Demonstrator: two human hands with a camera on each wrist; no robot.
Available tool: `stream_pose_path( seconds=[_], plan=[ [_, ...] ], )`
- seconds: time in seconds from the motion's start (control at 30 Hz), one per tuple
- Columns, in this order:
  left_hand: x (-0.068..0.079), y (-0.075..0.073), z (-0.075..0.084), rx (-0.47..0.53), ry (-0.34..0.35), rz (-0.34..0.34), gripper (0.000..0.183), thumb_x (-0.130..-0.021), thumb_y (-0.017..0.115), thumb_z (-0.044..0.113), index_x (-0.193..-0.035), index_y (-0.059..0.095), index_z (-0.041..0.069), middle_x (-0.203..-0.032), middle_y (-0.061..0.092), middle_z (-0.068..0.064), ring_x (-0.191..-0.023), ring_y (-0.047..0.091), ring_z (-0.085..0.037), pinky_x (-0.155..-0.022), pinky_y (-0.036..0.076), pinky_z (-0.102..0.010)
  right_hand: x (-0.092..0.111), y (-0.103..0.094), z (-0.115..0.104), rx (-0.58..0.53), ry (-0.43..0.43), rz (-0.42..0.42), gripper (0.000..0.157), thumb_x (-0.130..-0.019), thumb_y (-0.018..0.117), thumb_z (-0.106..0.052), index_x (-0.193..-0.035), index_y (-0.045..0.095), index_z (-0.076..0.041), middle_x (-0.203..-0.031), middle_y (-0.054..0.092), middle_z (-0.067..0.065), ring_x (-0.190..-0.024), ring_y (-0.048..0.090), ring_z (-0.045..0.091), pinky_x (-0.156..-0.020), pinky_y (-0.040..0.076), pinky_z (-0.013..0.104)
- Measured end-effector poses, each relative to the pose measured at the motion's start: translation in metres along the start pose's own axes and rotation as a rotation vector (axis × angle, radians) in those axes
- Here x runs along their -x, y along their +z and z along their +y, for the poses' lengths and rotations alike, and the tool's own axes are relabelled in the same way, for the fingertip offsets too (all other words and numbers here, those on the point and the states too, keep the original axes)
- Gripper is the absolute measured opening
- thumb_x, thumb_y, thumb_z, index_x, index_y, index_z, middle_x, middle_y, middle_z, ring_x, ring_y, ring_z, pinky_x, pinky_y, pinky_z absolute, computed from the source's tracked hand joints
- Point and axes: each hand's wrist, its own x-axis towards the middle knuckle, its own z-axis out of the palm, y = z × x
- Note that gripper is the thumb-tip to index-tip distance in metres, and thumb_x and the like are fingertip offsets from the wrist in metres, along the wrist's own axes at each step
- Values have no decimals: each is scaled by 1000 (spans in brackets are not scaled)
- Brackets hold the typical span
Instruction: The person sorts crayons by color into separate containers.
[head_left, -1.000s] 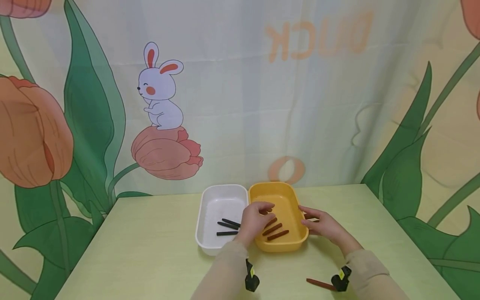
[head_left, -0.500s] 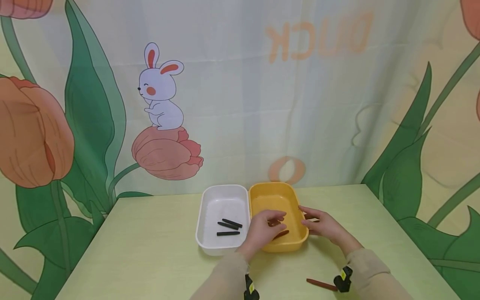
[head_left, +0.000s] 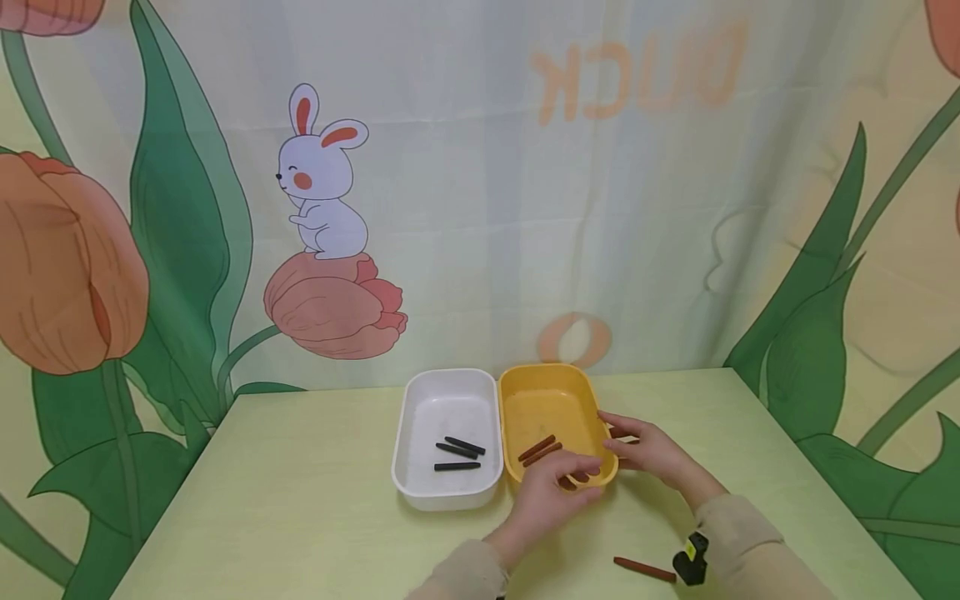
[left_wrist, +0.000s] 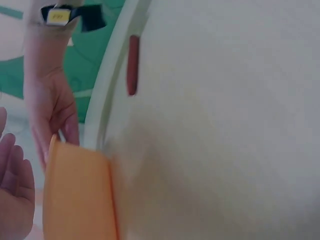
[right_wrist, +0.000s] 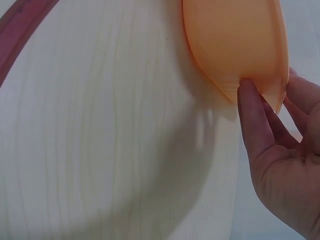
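Note:
My left hand (head_left: 551,492) hovers over the near edge of the yellow tray (head_left: 551,377), fingers loosely bent and nothing visible between them. Two brown crayons (head_left: 542,455) show in that tray; the area under the left hand is hidden. With thumb and fingers, my right hand (head_left: 652,454) grips the tray's right side; in the right wrist view the thumb (right_wrist: 255,117) presses the tray's outer wall (right_wrist: 235,40). Three black crayons (head_left: 457,466) lie in the white tray (head_left: 401,425) alongside. On the table, one more reddish-brown crayon (left_wrist: 132,65) lies by my right wrist.
Both trays stand side by side on a pale yellow-green table (head_left: 300,500), near its back edge. Behind it hangs a printed curtain (head_left: 465,208) with a rabbit and tulips. A black wrist camera (head_left: 692,558) sits at the right sleeve.
My left hand has moved right and toward the near edge of the yellow tray, uncovering two brown crayons and covering the nearest one. The right hand and both trays have stayed in place.

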Motion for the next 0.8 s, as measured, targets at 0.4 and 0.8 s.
stream_pose_path(
  seconds=[0.4, 0.8],
  plan=[
    [19, 28, -3, -235, 214, -176, 35, -82, 82, 15, -115, 73, 9, -105, 73, 2, -91, 61, 0, -77, 47, -10, -4, -2, 6, -8, -35, -7, 57, -99, 61, -11, -150, 38, 1, -126, 51, 25, -105, 62, 32, -84, 57, 42],
    [23, 40, -13, -308, 241, -272, 41, -81, 83, 20, -119, 72, 8, -113, 72, 5, -103, 60, 3, -89, 42, -9, -2, -3, 3, -1, -31, -16, 57, -100, 60, -11, -150, 36, 2, -129, 48, 28, -107, 61, 34, -85, 57, 42]
  ],
)
